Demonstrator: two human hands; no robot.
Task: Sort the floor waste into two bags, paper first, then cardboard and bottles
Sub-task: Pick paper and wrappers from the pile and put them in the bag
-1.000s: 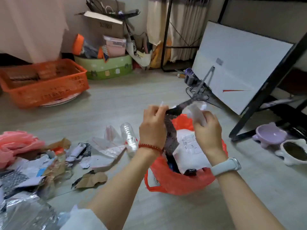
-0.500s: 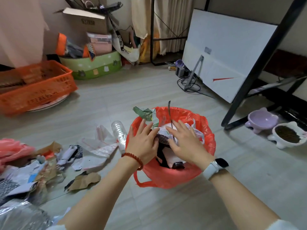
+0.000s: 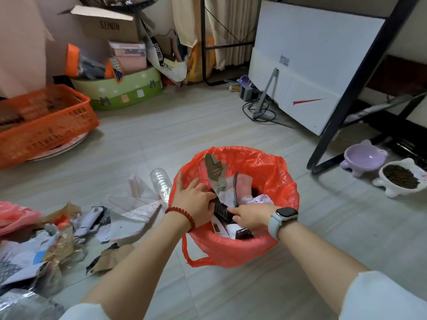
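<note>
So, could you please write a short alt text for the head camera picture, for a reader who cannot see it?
A person's left hand and right hand press dark and white paper scraps down into an open red plastic bag on a grey floor. A clear plastic bottle and a heap of torn paper and cardboard lie to the left of the bag.

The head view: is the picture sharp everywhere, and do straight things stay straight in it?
Head view: the hands, left hand and right hand, and the red bag are fairly sharp; the waste pile at the left edge is smeared; the black frame leg and the floor lines bow slightly, wide-angle distortion; light is soft, shadows faint.
</note>
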